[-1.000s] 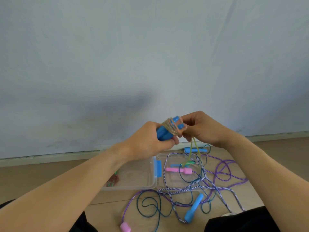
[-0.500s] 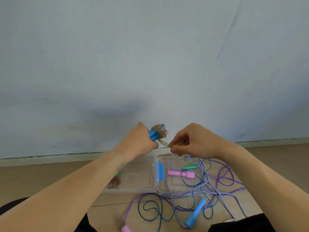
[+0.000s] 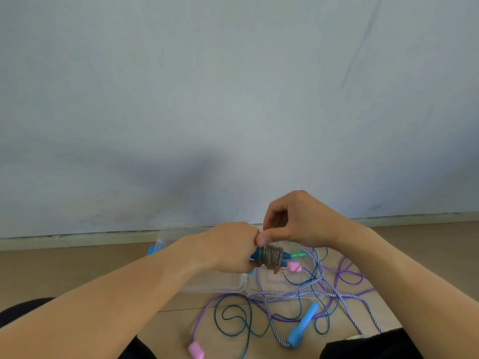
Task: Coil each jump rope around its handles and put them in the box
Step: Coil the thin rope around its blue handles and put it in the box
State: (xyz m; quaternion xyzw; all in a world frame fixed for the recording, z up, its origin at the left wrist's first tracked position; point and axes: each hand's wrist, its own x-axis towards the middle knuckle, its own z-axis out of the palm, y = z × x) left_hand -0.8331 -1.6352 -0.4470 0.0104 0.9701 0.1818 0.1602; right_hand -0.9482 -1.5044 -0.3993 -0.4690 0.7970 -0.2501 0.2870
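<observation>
At frame centre my left hand (image 3: 230,248) gripped the rope-wound blue handles (image 3: 270,256), lying left-to-right, my right hand (image 3: 293,221) pinching above them, over the clear box (image 3: 215,286).

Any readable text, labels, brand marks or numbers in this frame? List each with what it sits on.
None can be read.
Blue handles wound with rope, held in the left hand: no print visible.
Clear plastic box: no label or marking shows.
Loose blue handle and pink handle on the floor: plain, no lettering visible.
Wall: bare, only scuffs.
</observation>
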